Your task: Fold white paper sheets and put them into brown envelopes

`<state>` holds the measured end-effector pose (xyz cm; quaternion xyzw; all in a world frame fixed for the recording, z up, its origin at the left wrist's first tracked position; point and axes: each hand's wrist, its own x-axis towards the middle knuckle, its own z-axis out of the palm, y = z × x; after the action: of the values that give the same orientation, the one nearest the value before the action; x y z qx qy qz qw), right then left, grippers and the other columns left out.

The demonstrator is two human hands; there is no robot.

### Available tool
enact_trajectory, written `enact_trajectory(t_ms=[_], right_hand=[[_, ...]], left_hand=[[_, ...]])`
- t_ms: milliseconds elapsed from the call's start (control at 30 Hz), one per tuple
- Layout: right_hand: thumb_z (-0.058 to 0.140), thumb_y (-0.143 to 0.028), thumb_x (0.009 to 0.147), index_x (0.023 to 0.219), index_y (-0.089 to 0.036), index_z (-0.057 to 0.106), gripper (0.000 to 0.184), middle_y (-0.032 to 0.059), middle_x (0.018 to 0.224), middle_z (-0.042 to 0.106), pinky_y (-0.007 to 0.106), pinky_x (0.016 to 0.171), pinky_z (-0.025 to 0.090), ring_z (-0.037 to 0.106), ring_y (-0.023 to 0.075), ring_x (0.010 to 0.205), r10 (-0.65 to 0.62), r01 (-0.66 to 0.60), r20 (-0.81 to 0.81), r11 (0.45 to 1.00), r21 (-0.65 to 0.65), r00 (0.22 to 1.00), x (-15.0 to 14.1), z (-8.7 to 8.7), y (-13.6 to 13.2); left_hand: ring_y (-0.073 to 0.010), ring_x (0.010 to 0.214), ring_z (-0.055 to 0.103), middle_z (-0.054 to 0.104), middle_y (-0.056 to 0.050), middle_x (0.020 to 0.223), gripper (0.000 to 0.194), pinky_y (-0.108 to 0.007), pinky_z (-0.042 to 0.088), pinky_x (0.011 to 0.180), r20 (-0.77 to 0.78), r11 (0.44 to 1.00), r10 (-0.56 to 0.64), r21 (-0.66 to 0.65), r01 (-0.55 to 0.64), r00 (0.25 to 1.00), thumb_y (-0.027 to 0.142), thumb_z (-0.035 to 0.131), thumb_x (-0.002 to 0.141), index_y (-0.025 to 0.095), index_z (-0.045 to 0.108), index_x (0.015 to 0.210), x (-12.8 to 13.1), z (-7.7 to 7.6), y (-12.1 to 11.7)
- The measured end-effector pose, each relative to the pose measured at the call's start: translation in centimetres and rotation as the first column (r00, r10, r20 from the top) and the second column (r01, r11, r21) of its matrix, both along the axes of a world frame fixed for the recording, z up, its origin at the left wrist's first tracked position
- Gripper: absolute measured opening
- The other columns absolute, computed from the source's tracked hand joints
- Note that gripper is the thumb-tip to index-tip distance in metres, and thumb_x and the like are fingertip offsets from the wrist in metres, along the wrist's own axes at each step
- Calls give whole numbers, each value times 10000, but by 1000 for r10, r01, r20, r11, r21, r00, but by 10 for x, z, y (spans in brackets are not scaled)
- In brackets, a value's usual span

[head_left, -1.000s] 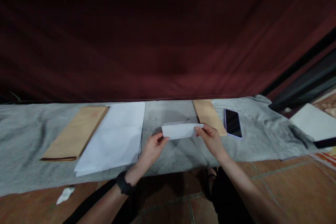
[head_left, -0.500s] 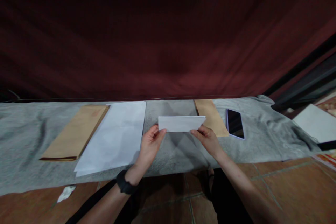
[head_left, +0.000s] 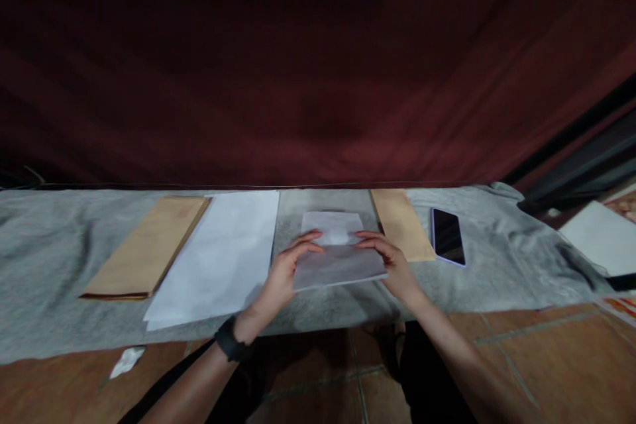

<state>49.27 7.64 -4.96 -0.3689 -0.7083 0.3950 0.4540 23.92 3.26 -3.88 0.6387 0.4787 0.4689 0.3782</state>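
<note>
A white sheet of paper (head_left: 338,266) with a crease across it is held between my two hands, its near part raised toward me and its far part lying back. My left hand (head_left: 291,266) grips its left side, fingers curled over the top near the crease. On the right side my right hand (head_left: 392,265) holds it the same way; the thumbs are hidden behind the paper. Just left of my left hand lies a stack of white paper (head_left: 221,252). Close beyond my right hand rests a single brown envelope (head_left: 405,225).
Several brown envelopes (head_left: 144,245) lie stacked at the far left. A phone (head_left: 448,236) in a lilac case is at the right of the envelope. Grey cloth (head_left: 511,252) covers the surface, with a dark red curtain (head_left: 318,79) behind. A crumpled tissue (head_left: 127,362) lies on the tiled floor.
The narrow folded paper strip has been opened out into a larger creased sheet. Both hands have shifted their fingers from its lower edge to its sides, curling over the crease.
</note>
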Motion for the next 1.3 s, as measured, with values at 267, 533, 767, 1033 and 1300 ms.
enact_trajectory(t_ms=[267,533,767,1033,1300], right_hand=[[661,-159,819,1001,-249,751,222,56,1070,760,372,923,550,705,230,1033,148,-117,299,986,-120,943,8,-27,-11],[575,-389,931,981,-245,763,242,52,946,799,364,776,587,746,255,864,17,43,423,990,-132,906,10,-35,-10],[581,-351,927,1056,-264,767,243,59,1060,791,404,865,582,740,286,978,40,15,388,990,-139,921,6,-34,-9],[593,-460,926,941,-237,767,283,56,926,788,371,773,574,724,269,875,-25,53,290,995,-90,957,6,-14,-5],[655,-482,892,921,-233,717,259,7,824,716,283,720,514,647,189,782,-127,125,-9,981,-148,992,10,18,12]], left_hand=[[-298,1314,559,706,-110,1266,253,-448,434,1100,-168,982,-127,-160,101,978,229,737,758,229,760,1010,-9,-33,-9],[-249,899,708,786,-50,956,193,-360,564,842,-95,974,50,-214,-70,994,312,696,807,220,787,949,-10,-35,-6],[-191,578,597,674,3,582,169,-255,441,523,-58,954,122,-270,-133,991,330,700,784,222,755,667,-9,-32,-3],[-190,649,608,695,-14,666,216,-274,469,605,44,945,222,-255,-204,974,381,711,792,202,722,672,-3,-22,2],[-191,843,690,757,-26,891,331,-304,539,780,581,910,381,-374,-180,719,437,778,771,183,712,974,25,6,5]])
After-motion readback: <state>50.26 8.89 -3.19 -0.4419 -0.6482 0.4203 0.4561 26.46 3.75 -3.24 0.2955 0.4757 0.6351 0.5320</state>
